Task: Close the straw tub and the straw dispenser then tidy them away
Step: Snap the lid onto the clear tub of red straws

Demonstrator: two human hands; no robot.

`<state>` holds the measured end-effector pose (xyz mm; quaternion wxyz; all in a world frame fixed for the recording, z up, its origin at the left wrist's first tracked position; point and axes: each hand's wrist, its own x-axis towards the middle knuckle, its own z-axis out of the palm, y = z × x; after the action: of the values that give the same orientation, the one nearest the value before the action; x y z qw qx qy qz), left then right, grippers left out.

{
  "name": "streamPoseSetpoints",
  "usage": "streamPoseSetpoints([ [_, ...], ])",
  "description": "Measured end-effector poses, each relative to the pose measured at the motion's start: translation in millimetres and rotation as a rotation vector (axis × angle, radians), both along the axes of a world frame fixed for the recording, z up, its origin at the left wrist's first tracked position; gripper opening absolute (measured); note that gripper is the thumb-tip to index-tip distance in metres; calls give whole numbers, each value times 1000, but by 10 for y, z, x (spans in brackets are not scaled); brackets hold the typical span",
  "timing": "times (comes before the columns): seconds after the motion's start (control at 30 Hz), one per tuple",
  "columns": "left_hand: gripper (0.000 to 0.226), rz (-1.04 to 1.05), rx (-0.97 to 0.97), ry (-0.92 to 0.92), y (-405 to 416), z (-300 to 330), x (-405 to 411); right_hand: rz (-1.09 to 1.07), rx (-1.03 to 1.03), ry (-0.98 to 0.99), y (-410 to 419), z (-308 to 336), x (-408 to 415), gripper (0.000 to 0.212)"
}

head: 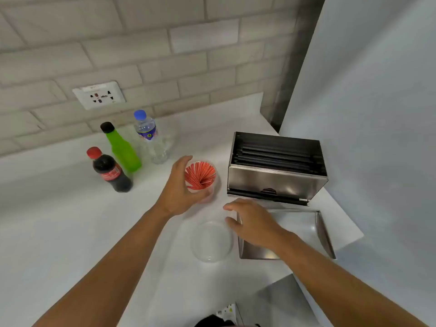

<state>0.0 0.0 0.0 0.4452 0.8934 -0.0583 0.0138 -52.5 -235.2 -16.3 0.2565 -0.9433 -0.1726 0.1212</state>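
Observation:
A clear round straw tub (201, 178) full of red-and-white straws stands open on the white counter. My left hand (179, 187) is wrapped around its left side. Its clear round lid (211, 241) lies flat on the counter nearer to me. My right hand (250, 223) hovers just right of the lid with fingers spread, holding nothing. The steel straw dispenser (276, 182) stands open to the right, with black straws showing inside. Its steel lid (304, 230) lies on the counter in front of it, partly under my right wrist.
Three bottles stand at the back left: a cola bottle (109, 171), a green bottle (120, 147) and a clear water bottle (151, 138). A wall socket (99, 95) sits in the tiled wall. A pale wall panel (377, 114) rises on the right. The counter edge (306, 300) runs at the lower right.

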Motion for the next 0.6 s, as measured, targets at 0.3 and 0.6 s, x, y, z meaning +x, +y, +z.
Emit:
streamPoseSetpoints([
  [0.3,121,26,-192,198,74,-157,38,159,-404,-130,510,-318,120,26],
  [0.6,86,39,-229,82,219,-106,31,9,-103,-13,555,-54,23,20],
])
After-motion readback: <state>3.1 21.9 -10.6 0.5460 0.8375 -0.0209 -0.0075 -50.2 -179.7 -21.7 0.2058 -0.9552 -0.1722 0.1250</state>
